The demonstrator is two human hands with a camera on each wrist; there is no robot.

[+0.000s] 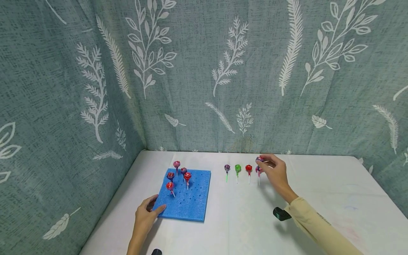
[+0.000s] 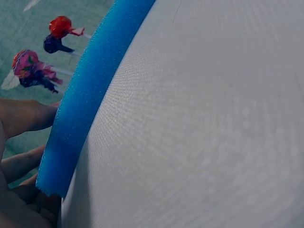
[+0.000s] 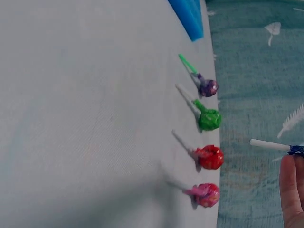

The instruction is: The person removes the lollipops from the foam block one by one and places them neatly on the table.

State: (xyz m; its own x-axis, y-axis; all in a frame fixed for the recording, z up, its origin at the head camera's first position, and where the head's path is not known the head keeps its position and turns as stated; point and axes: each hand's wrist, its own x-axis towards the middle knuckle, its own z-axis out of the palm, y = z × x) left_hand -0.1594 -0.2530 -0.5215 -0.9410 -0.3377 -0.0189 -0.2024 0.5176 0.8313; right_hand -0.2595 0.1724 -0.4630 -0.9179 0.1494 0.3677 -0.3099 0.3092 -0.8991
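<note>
Head view: pinches a blue-wrapped lollipop [image 1: 259, 159] between thumb and fingertips of the right hand [image 1: 276, 173], right of centre, well apart from the blue foam board [image 1: 195, 209] at lower left of centre. Grips that board's lower-left corner with the left hand [image 1: 146, 214], thumb on top. Shows five lollipops [image 1: 187, 175] standing in the board, toward its upper part, with bare holes below and rightward.

Left wrist view: shows thumb and fingers closed about the corner, lower left.

Right wrist view: shows the held white stick [image 3: 269, 144] nearly level at right, tip leftward; board at top; four loose lollipops [image 3: 210, 119] lying between top and bottom, sticks toward upper left.
</note>
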